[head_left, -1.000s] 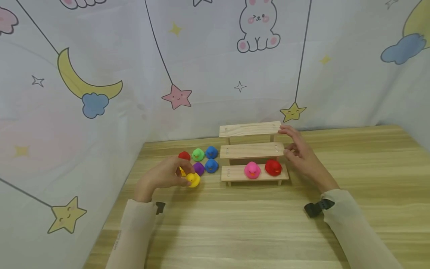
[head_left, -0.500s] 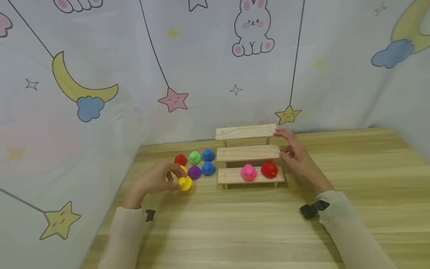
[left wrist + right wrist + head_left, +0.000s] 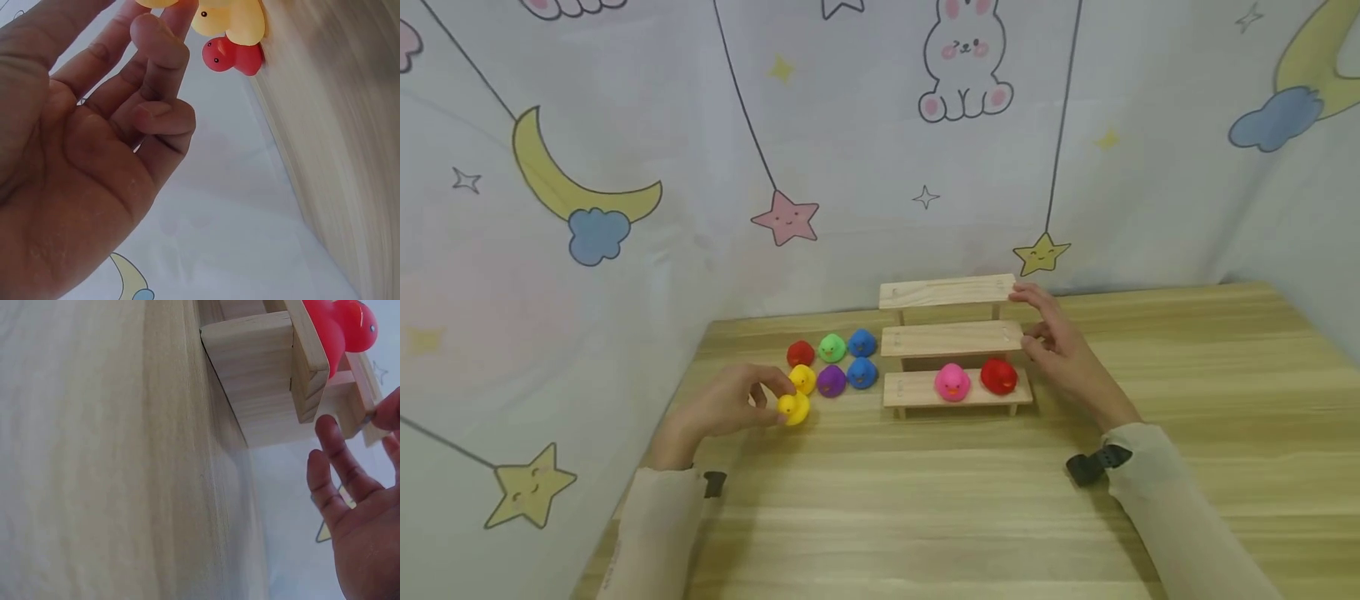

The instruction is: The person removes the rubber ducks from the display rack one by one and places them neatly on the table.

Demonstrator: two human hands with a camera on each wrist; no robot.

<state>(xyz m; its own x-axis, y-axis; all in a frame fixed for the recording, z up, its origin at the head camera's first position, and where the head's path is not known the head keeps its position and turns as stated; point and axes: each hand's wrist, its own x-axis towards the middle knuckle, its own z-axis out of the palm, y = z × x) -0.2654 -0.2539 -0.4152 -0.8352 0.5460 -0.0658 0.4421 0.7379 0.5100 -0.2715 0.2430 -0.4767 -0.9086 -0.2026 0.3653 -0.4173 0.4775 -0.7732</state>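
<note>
My left hand [image 3: 726,406] pinches a small yellow rubber duck [image 3: 793,409] between thumb and fingertips, low over the table at the front of a duck group. Just behind it sits another yellow duck [image 3: 803,379], with a red duck [image 3: 232,56] beyond. My right hand [image 3: 1060,350] touches the right end of a three-step wooden shelf [image 3: 951,339], thumb at the middle board and a finger at the top one. On the bottom board sit a pink duck [image 3: 952,382] and a red duck [image 3: 998,377].
Between the left hand and the shelf, a purple duck [image 3: 831,381], a green duck [image 3: 832,348] and two blue ducks [image 3: 862,373] stand close together on the wooden table [image 3: 925,508]. A patterned cloth [image 3: 850,150] hangs behind and along the left.
My left hand has moved left with the yellow duck, uncovering the red and yellow ducks behind. The right hand stays at the shelf's end. The head view has shifted slightly.
</note>
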